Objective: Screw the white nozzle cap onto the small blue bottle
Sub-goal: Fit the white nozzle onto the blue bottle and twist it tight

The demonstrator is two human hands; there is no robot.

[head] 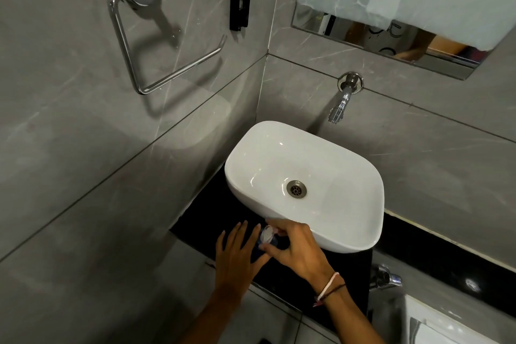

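Just in front of the white basin [304, 173], over the black tabletop [195, 220], the right hand [296, 251] curls its grip on the white nozzle cap [267, 233] atop the small blue bottle [258, 253]. The left hand [237, 254], fingers spread, steadies the bottle's side.

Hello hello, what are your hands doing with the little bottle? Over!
Right hand fingers pinching white nozzle cap atop small blue bottle. Left hand open beside bottle, grip unclear. White sink close behind, nothing blocking.
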